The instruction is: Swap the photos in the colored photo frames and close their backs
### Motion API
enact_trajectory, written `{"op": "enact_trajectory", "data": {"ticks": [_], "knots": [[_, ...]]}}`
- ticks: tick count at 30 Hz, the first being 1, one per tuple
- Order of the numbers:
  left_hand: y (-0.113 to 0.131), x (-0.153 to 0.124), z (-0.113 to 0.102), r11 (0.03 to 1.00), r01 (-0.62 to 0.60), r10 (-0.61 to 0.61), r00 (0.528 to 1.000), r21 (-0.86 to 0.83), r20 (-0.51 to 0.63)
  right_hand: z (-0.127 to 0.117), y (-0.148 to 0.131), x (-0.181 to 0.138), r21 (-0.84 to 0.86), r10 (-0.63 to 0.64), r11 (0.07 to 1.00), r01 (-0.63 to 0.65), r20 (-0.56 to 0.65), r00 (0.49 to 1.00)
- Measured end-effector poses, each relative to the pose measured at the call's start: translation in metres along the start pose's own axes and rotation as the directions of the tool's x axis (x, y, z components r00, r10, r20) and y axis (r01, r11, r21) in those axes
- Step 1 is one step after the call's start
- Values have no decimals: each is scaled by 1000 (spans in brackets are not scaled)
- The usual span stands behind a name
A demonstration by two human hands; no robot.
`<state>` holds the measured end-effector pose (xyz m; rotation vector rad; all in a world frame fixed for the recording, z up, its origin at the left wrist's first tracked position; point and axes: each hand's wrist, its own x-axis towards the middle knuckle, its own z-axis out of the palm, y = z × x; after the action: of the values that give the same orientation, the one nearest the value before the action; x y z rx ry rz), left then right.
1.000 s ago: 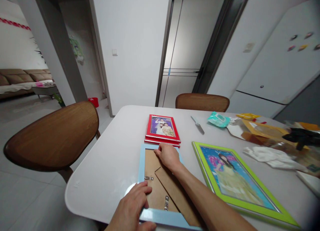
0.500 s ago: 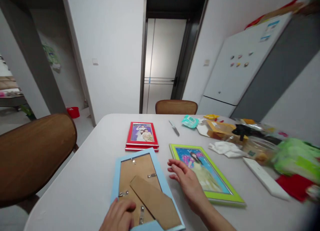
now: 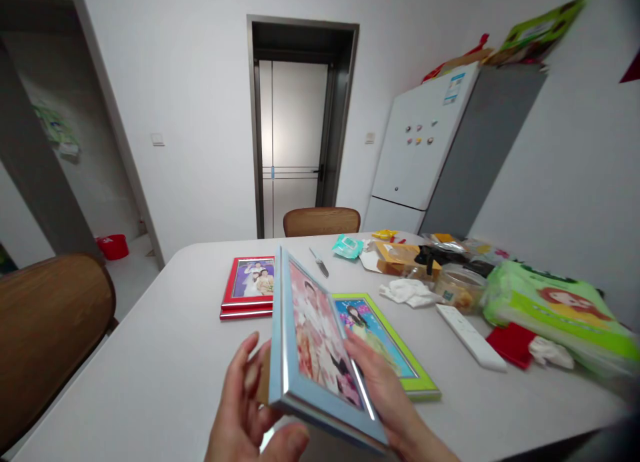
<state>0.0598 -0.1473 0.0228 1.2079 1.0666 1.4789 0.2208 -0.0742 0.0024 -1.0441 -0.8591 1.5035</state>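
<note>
A light blue picture frame [image 3: 287, 342] stands tilted above the near part of the white table, its photo side turned up and to the right. My right hand [image 3: 387, 395] is closed on its right edge; the fingers behind it are hidden. At the frame's left side my left hand [image 3: 247, 409] is open, thumb apart and fingers spread beside the brown backing [image 3: 263, 375]. Whether those fingertips touch it I cannot tell. Behind lies a lime green picture frame [image 3: 423, 384], partly covered. Red picture frames [image 3: 231, 301] are stacked farther back on the left.
A knife [image 3: 319, 263] lies toward the far side. On the right are a teal wipes pack [image 3: 349, 247], a crumpled white tissue [image 3: 407, 292], a clear tub [image 3: 457, 287], a white power strip-like bar [image 3: 470, 337] and a green tissue pack [image 3: 555, 309]. Wooden chairs [image 3: 55, 349] stand around the table.
The blue frame has been lifted off the table and turned from its back to its photo side. My right hand has taken hold of its edge. The view has swung right.
</note>
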Motion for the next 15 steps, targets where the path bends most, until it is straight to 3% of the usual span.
{"op": "enact_trajectory", "data": {"ticks": [3, 6, 9, 13, 15], "knots": [[-12, 19, 27, 991, 97, -88, 991, -89, 98, -53, -32, 28, -235, -38, 972, 19, -74, 997], [-35, 36, 54, 982, 173, -160, 976, -80, 147, -93, -47, 57, -585, -189, 807, 85, -119, 975], [-61, 48, 69, 976, 189, -203, 969, 104, 141, -116, -47, 75, -758, -304, 645, 99, -135, 943], [-84, 48, 73, 861, 145, -204, 977, 487, 69, -131, -37, 84, -814, -341, 573, 91, -136, 930], [-90, 43, 74, 802, 113, -184, 981, 586, 63, -136, -30, 86, -845, -349, 530, 68, -144, 926]]}}
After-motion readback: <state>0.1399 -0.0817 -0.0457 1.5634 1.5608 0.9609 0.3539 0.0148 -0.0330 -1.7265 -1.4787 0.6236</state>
